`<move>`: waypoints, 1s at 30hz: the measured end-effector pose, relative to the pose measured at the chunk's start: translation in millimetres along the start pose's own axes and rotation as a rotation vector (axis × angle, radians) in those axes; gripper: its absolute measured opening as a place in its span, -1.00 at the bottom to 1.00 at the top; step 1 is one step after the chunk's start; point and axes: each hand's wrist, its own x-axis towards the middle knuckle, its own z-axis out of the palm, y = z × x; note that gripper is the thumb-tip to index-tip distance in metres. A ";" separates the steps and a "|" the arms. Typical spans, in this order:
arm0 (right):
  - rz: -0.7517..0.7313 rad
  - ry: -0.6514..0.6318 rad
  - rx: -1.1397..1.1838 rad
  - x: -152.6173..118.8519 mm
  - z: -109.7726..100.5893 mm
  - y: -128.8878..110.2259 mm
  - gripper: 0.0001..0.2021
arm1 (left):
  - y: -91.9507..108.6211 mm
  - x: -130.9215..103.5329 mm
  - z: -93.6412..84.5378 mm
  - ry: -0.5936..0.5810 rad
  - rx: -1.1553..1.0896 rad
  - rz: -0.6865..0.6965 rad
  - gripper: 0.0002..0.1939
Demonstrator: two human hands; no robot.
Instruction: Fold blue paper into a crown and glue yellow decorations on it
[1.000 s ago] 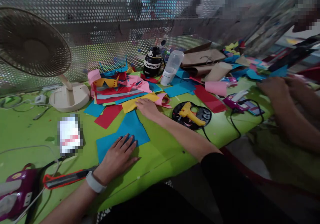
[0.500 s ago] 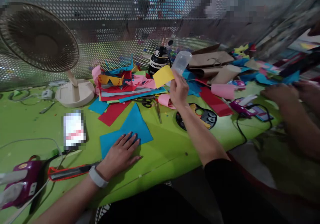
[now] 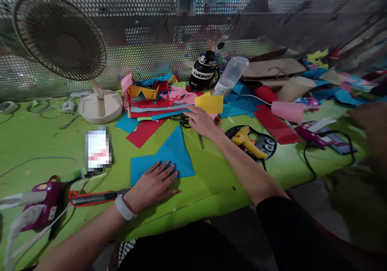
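Note:
My left hand (image 3: 154,183) lies flat with spread fingers on the blue sheet (image 3: 177,150) near the table's front. A wristband circles that wrist. Over the scissors (image 3: 185,121), my right hand (image 3: 201,121) reaches toward the paper pile, its fingers pointing left and apart, nothing seen in them. Just behind that hand is the yellow paper (image 3: 213,104). Tweezers (image 3: 201,141) lie partly under the right hand. To the right, a yellow glue gun (image 3: 249,144) rests on a dark round tray.
A fan (image 3: 101,105) and phone (image 3: 98,150) stand and lie at left. An orange cutter (image 3: 90,198) and purple power strip (image 3: 45,204) are nearer. Behind are a black bottle (image 3: 203,75) and colored papers (image 3: 163,97). A co-worker's blurred hand (image 3: 363,115) is at right.
My right hand has let go of the yellow paper and moved left and down, over the scissors. My left hand stays on the blue sheet. The view has shifted slightly.

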 end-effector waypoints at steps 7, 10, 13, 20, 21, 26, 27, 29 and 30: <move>-0.024 -0.089 0.079 -5.3 8.2 -8.1 -0.63 | -10.2 1.1 -5.2 -0.028 -0.012 -0.084 -0.37; 0.007 -0.085 0.163 -2.7 0.6 -25.5 -0.65 | -8.6 3.1 -3.1 -0.044 -0.006 -0.082 -0.39; -0.010 -0.079 0.319 2.6 -9.4 -75.6 -0.68 | -1.4 6.3 1.4 -0.027 -0.008 -0.079 -0.37; -0.565 -0.638 0.444 3.3 -16.1 -245.6 -0.68 | 13.8 2.4 0.4 -0.081 -0.041 -0.149 -0.40; -0.609 -0.691 0.399 2.9 -15.4 -261.5 -0.64 | 14.8 0.9 -0.7 -0.074 -0.026 -0.161 -0.43; -0.660 -0.837 0.190 6.6 -11.6 -302.0 -0.62 | 16.9 -2.3 -1.2 0.046 0.069 -0.191 -0.42; -0.675 -0.853 0.176 7.1 -11.0 -305.9 -0.65 | 17.3 -2.3 -0.1 0.053 0.077 -0.191 -0.42; -0.716 -0.843 0.175 7.2 -10.2 -312.1 -0.72 | 18.7 -2.5 2.5 0.082 0.073 -0.224 -0.40; -0.730 -0.823 0.191 7.2 -10.3 -314.2 -0.74 | 19.6 -2.6 3.8 0.106 0.061 -0.252 -0.37</move>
